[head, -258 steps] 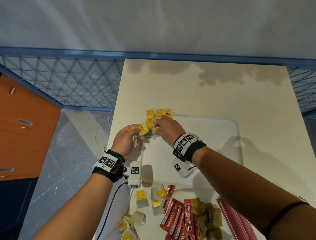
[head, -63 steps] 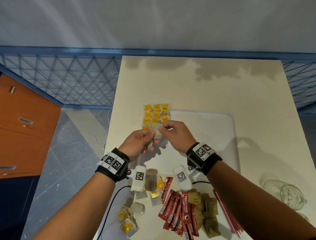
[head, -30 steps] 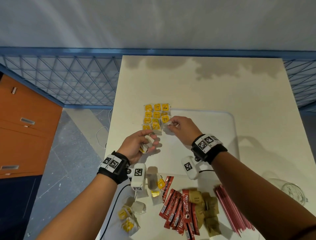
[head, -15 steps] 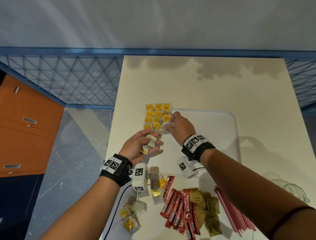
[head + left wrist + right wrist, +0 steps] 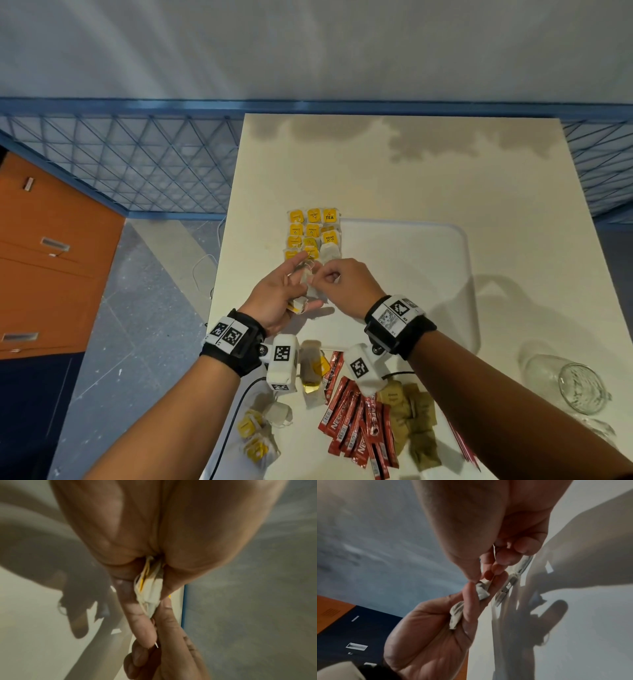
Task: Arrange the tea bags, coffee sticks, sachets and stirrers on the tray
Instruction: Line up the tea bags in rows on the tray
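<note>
1. Above the tray's [image 5: 428,274] near-left part, the left hand [image 5: 277,298] holds a small bunch of tea bags [image 5: 303,291] against its palm.
2. Right hand [image 5: 346,286], touching it, pinches one bag from that bunch.
3. Arranged tea bags [image 5: 313,233] lie in rows at the tray's far-left corner.

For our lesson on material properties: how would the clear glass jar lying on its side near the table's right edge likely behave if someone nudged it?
The clear glass jar lies on its side, so its round wall would probably let it roll. It sits close to the cream table's right edge, so a roll could carry it off. Being glass, it likely would not flex and could break.
</note>
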Demonstrator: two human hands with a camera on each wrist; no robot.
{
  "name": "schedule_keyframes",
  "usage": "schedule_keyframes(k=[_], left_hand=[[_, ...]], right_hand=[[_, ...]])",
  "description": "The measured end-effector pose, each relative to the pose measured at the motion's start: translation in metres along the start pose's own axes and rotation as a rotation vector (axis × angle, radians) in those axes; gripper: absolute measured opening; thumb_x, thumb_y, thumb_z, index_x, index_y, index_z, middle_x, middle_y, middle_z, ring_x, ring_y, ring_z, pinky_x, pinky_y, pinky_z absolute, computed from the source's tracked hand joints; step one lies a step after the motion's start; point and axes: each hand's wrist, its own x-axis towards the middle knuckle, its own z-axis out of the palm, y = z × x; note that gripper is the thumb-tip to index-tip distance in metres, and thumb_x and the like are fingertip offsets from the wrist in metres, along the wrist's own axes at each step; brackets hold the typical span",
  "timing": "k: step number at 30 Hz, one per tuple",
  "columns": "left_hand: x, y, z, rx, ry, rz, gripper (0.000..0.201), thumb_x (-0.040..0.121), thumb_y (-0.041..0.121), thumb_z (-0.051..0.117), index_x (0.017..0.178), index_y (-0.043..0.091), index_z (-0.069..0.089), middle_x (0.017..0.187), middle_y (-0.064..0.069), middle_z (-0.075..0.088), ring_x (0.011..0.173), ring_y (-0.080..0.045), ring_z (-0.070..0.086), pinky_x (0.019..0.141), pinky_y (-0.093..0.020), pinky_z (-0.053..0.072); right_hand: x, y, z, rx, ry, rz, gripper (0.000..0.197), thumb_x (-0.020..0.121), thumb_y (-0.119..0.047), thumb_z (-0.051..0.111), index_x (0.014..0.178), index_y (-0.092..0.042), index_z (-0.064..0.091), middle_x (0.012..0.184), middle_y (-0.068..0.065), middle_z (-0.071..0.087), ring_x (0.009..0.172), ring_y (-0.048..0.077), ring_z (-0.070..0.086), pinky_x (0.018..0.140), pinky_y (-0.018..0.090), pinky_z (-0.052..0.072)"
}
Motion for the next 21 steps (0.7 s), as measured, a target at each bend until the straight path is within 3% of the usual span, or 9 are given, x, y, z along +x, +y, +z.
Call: schedule_keyframes(k=[4, 7, 9, 11, 14, 17, 19, 21], left_hand=[[0.0, 0.0, -0.001, 0.014, -0.063, 0.012, 0.083, 0.091, -0.029, 0.036, 0.158, 0.021, 0.028, 0.148, -0.005, 0.056, 0.127, -0.029, 0.062, 0.075, -0.038, 0.063], [0.002, 0.001, -0.004, 0.024, -0.055, 0.015, 0.09, 0.089, -0.031, 0.036, 0.16, 0.023, 0.023, 0.157, -0.008, 0.045, 0.135, -0.031, 0.054, 0.073, -0.037, 0.063], [0.003, 0.002, -0.006, 0.047, -0.039, 0.021, 0.087, 0.09, -0.029, 0.037, 0.159, 0.023, 0.025, 0.156, -0.008, 0.045, 0.135, -0.031, 0.055, 0.071, -0.035, 0.063], [0.002, 0.003, -0.006, 0.094, -0.023, 0.022, 0.078, 0.091, -0.026, 0.042, 0.153, 0.021, 0.035, 0.147, -0.007, 0.055, 0.118, -0.026, 0.067, 0.064, -0.031, 0.061], [0.003, 0.001, -0.007, 0.217, 0.039, 0.032, 0.05, 0.094, -0.016, 0.053, 0.137, 0.01, 0.053, 0.116, -0.014, 0.072, 0.084, -0.022, 0.074, 0.051, -0.024, 0.053], [0.006, -0.004, -0.01, 0.34, 0.119, 0.054, 0.029, 0.096, -0.001, 0.062, 0.125, 0.001, 0.062, 0.095, -0.017, 0.07, 0.075, -0.02, 0.068, 0.045, -0.018, 0.041], [0.01, -0.006, -0.013, 0.351, 0.176, 0.067, 0.015, 0.097, 0.003, 0.063, 0.111, 0.003, 0.067, 0.082, -0.013, 0.066, 0.063, -0.017, 0.056, 0.044, -0.018, 0.039], [0.012, -0.007, -0.015, 0.319, 0.225, 0.061, 0.009, 0.096, 0.003, 0.063, 0.103, 0.008, 0.067, 0.077, -0.014, 0.062, 0.06, -0.021, 0.048, 0.042, -0.02, 0.038]], right_hand=[[-0.004, -0.004, 0.002, 0.022, -0.041, 0.009, 0.023, 0.093, -0.042, 0.068, 0.11, -0.027, 0.073, 0.09, 0.001, 0.067, 0.087, 0.016, 0.064, 0.078, 0.032, 0.051], [-0.005, -0.004, 0.002, 0.011, -0.082, -0.02, 0.019, 0.094, -0.041, 0.067, 0.1, -0.024, 0.074, 0.091, 0.009, 0.069, 0.086, 0.024, 0.064, 0.08, 0.039, 0.052], [-0.004, -0.001, 0.001, 0.038, -0.086, -0.023, 0.014, 0.093, -0.038, 0.069, 0.09, -0.025, 0.072, 0.086, 0.003, 0.068, 0.081, 0.02, 0.062, 0.076, 0.036, 0.051], [-0.002, 0.003, 0.002, 0.053, -0.074, -0.017, 0.011, 0.09, -0.039, 0.071, 0.082, -0.032, 0.067, 0.084, -0.01, 0.066, 0.079, 0.011, 0.061, 0.076, 0.032, 0.051], [0.003, 0.01, 0.003, 0.119, -0.016, 0.032, 0.012, 0.082, -0.042, 0.074, 0.08, -0.033, 0.066, 0.085, -0.009, 0.069, 0.078, 0.014, 0.066, 0.077, 0.04, 0.058], [0.006, 0.01, 0.001, 0.207, -0.007, 0.052, 0.013, 0.085, -0.032, 0.077, 0.088, -0.027, 0.065, 0.081, 0.0, 0.065, 0.069, 0.018, 0.059, 0.068, 0.04, 0.053], [0.005, 0.009, -0.002, 0.271, -0.028, 0.026, 0.014, 0.091, -0.021, 0.073, 0.103, -0.022, 0.065, 0.076, 0.001, 0.06, 0.066, 0.019, 0.054, 0.064, 0.037, 0.046], [0.004, 0.009, -0.006, 0.329, -0.064, 0.01, 0.023, 0.096, -0.015, 0.066, 0.116, -0.026, 0.065, 0.071, -0.003, 0.059, 0.059, 0.015, 0.051, 0.058, 0.031, 0.042]])
